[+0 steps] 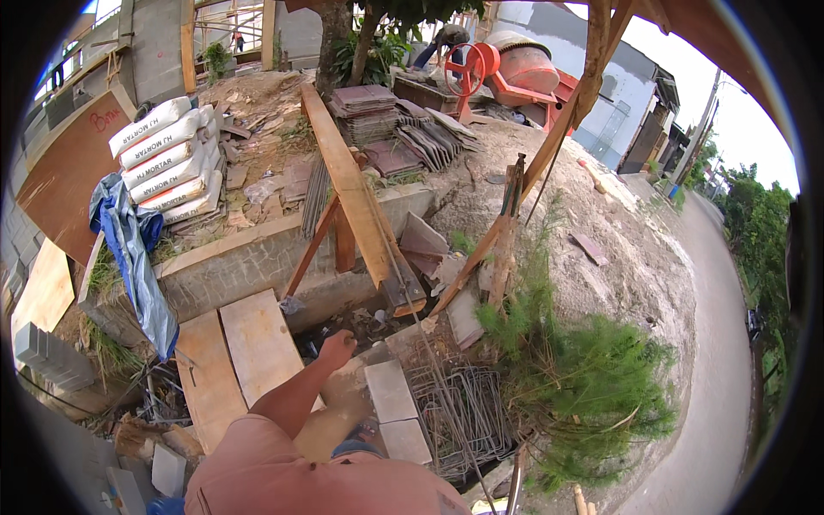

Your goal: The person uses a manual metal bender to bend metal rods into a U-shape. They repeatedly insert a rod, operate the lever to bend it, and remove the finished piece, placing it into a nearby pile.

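My left hand [337,348] is closed, its arm stretched forward over the narrow gap below the concrete wall. A small dark bit shows at its fingers, too small to name. Near it, the lower end of a long wooden beam [356,202] rests on slanting props. Left of my arm lie two wooden panels [268,343], side by side. Two pale blocks [392,396] lie right of the hand, beside a heap of bent steel rebar stirrups [459,421]. My right hand is out of view.
White mortar bags [167,163] are stacked at the left, beside a blue tarp [133,257]. Roof tiles [365,112] are piled farther back. An orange concrete mixer [524,69] stands near a bent-over person [451,36]. A green bush [592,378] and a road [717,326] lie right.
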{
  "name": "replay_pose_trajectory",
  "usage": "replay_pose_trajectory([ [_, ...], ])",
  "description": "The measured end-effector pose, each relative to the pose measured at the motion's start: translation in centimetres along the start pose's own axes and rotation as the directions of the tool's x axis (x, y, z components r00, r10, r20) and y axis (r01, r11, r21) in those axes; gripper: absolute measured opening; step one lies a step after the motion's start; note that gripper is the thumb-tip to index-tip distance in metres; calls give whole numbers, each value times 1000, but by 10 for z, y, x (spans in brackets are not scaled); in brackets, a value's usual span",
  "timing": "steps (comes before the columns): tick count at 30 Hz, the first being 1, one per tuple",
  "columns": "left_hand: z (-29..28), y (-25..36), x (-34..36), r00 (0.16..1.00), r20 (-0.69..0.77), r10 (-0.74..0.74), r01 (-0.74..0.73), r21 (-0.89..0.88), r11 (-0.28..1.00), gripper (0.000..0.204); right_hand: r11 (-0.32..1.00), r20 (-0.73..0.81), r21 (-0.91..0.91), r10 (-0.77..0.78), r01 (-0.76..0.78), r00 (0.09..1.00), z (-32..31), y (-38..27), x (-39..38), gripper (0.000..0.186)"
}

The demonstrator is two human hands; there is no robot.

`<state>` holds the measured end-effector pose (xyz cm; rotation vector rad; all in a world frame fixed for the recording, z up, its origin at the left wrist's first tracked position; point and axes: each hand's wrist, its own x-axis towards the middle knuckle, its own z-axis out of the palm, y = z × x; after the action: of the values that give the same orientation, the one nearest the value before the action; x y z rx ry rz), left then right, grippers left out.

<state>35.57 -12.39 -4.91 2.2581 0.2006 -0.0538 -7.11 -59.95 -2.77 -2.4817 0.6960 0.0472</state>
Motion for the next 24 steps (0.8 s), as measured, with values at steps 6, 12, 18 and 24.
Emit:
replay_pose_trajectory([
  [6, -10, 93, 149, 987, -96, 126, -113, 132, 985, 52, 980, -45, 143, 148, -141, 988, 3, -24, -1, 30],
  [12, 6, 120, 238, 984, -149, 93, -46, 293, 955, 64, 951, -114, 13, 308, -309, 945, 16, -71, 14, 37],
  [18, 20, 113, 243, 966, -229, 124, -56, 284, 957, 69, 977, -92, -69, 196, -203, 976, 44, -109, 38, 36],
  [24, 19, 121, 242, 965, -209, 161, -91, 310, 946, 70, 950, -88, 43, 313, -310, 946, 35, -135, 43, 35],
])
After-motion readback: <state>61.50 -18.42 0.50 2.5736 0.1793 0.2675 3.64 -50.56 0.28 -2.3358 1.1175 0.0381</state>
